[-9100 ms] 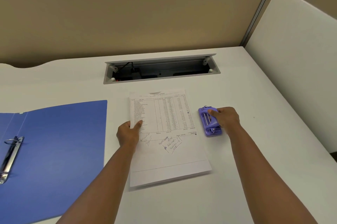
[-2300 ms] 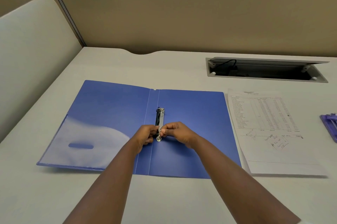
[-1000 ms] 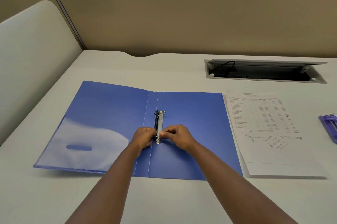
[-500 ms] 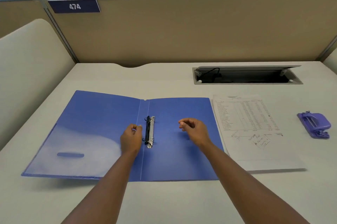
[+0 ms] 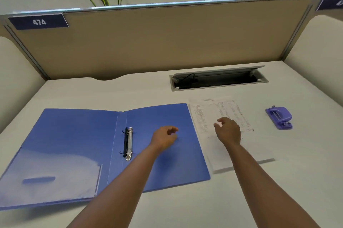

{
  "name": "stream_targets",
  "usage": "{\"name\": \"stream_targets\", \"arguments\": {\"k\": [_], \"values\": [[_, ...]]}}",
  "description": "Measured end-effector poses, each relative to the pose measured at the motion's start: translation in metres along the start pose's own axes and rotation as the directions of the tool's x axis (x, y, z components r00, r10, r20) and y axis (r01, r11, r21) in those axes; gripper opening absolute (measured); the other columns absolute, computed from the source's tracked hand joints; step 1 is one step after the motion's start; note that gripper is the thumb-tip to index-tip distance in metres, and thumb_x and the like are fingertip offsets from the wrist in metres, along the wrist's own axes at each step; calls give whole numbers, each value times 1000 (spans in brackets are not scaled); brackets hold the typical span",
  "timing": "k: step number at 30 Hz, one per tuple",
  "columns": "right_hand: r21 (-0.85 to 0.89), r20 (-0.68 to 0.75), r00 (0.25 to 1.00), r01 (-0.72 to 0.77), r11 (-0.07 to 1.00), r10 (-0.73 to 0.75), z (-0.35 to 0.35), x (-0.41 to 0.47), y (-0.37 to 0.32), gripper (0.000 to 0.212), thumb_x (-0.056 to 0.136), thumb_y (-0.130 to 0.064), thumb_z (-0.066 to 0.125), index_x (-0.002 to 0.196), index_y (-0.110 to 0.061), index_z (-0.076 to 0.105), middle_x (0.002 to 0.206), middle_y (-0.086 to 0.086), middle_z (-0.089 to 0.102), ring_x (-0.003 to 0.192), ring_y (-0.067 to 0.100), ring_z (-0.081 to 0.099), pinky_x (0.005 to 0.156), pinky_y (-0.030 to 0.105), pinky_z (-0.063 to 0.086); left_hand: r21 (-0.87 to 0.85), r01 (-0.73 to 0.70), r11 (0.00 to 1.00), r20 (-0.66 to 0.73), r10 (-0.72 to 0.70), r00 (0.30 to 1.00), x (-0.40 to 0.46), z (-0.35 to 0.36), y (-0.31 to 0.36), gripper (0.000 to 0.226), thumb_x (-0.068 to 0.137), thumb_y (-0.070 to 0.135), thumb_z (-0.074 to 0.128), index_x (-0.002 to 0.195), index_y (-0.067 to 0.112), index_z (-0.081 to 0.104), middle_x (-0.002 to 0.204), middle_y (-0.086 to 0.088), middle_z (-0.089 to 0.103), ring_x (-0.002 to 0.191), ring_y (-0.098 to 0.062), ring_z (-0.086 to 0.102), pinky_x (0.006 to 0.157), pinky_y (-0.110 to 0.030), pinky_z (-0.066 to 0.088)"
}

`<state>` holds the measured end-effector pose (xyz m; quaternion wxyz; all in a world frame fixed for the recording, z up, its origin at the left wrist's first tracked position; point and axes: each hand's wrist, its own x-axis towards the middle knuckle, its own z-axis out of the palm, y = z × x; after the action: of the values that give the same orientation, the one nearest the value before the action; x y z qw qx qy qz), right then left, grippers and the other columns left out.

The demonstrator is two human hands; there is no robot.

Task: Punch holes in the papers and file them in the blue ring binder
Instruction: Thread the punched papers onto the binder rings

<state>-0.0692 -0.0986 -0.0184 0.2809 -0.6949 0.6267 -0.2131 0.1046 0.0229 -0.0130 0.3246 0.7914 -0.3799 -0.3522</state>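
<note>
The blue ring binder [image 5: 78, 135] lies open and flat on the white desk, its metal ring mechanism [image 5: 128, 143] along the spine with the rings parted. A printed sheet of paper [image 5: 220, 114] lies just right of the binder. A purple hole punch [image 5: 279, 117] sits further right. My left hand [image 5: 164, 137] hovers over the binder's right cover, fingers loosely curled, holding nothing. My right hand [image 5: 228, 130] hovers over the paper with fingers apart, empty.
An open cable tray [image 5: 219, 79] is set into the desk [image 5: 185, 209] behind the paper. A beige partition [image 5: 157, 42] closes the back, and curved white side screens stand at left [image 5: 16, 79] and right [image 5: 319, 51].
Both hands have let go of the ring mechanism and moved right: the left over the binder's right cover, the right over the paper. The view has tilted up and swung right.
</note>
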Motion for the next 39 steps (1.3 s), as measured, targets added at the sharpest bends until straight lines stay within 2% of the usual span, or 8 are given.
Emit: {"name": "stream_targets", "arguments": {"k": [3,8,12,18,25,31,34,39], "values": [[-190,-22,985,-173,967,172,-24,16,25,50,86,-34,61,127,-7,51,130,19,51,120,35,48,99,41,41,296,-167,940,192,113,975,2,25,11,40,91,24,51,131,21,51,142,3,47,130,-15,44,102,-24,35],[-284,-34,932,-355,891,361,-52,35,63,69,81,-49,63,127,-1,44,132,20,47,123,34,46,101,42,39,594,-441,673,426,202,882,3,59,25,52,95,28,43,145,23,30,156,5,21,146,-17,13,117,-41,18],[-286,-5,920,-376,881,391,-59,40,77,74,77,-51,65,126,0,45,133,19,44,124,34,44,100,42,40,698,-511,502,494,179,851,6,70,32,53,96,25,37,147,18,24,158,4,16,147,-18,4,117,-52,4],[-290,17,919,-372,882,393,-59,41,79,74,70,-43,76,121,1,47,128,19,47,122,33,46,97,39,43,764,-520,382,506,144,850,6,75,38,50,98,22,29,147,15,22,157,3,20,147,-18,5,117,-51,3],[-303,71,910,-370,878,408,-59,47,75,66,66,-41,79,113,-1,56,120,17,59,114,33,55,91,36,47,791,-515,332,520,79,850,10,77,42,53,97,20,28,148,11,15,154,-4,28,147,-20,7,118,-50,5],[-321,79,865,-449,834,496,-65,51,78,67,67,-47,77,114,-5,54,125,15,53,123,33,42,97,36,38,798,-507,325,522,46,852,11,77,44,53,98,19,26,148,12,14,153,-4,30,147,-20,8,118,-49,8],[-303,66,883,-426,853,464,-62,51,78,71,65,-47,78,113,0,54,126,18,51,120,33,46,95,37,42,801,-504,325,519,44,854,11,77,45,52,98,19,26,148,12,14,153,-4,31,147,-20,9,118,-49,8],[-257,47,915,-377,890,401,-57,50,78,60,68,-38,80,105,4,59,114,19,64,111,34,57,85,35,48,797,-492,349,515,31,856,11,76,47,51,98,18,26,148,14,17,153,-5,30,146,-20,11,118,-47,8]]}}
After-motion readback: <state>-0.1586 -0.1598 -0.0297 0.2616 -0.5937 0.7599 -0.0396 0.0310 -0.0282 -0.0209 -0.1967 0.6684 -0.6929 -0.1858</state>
